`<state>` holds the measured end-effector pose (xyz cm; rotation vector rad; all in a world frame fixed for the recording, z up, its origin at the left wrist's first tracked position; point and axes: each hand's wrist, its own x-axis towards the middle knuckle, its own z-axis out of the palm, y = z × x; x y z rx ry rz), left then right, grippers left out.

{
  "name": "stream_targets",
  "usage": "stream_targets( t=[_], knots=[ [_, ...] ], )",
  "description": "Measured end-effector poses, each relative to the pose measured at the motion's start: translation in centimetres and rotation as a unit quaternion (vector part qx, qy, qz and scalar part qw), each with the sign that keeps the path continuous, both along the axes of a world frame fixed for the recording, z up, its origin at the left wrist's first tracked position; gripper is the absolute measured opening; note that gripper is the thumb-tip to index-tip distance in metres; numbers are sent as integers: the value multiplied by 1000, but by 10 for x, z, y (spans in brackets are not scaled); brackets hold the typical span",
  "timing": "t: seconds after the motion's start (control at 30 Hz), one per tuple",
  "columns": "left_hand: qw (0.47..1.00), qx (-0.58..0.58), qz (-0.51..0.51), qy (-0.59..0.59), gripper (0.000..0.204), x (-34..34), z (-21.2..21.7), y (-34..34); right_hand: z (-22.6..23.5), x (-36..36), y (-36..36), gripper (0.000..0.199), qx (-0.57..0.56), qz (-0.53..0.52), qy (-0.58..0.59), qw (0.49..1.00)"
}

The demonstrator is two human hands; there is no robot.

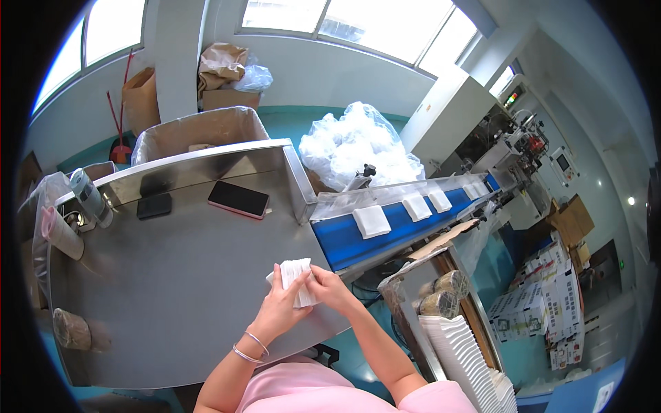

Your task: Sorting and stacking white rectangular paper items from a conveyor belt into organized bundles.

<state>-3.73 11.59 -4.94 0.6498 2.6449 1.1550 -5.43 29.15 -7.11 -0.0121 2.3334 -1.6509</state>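
Over the front right part of the steel table (186,296), a small stack of folded white tissues or cloths (297,270) sits between my two hands. My left hand (279,306) grips it from the left and below, thumb across the front. On the right side, the fingers of my right hand (332,289) are closed round its edge. Similar white folded pieces (372,221) lie spaced out along a blue conveyor belt (337,251) that meets the table's right side.
A phone (239,199) and a dark flat case (154,206) lie toward the back. Cups (62,233), a bottle (91,196) and a tape roll (71,329) stand left. Right of me, a carton (398,292) holds tape rolls and stacked white sheets (458,347). Behind are a lined bin (200,127) and bagged white material (361,144).
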Motion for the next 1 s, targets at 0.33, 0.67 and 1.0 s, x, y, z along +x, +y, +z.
stream_targets(
  t=[0.33, 0.67, 1.0],
  knots=[
    [998, 64, 25, -3, 86, 1, 4, -2, -4, -2, 7, 47, -191, -157, -45, 968],
    [999, 25, -10, -19, 77, 3, 8, 5, -10, 5, -5, 30, -59, -39, 15, 997],
    [999, 40, 4, -32, 69, 0, 16, -3, -12, 0, -5, 34, -62, 0, -43, 997]
  ],
)
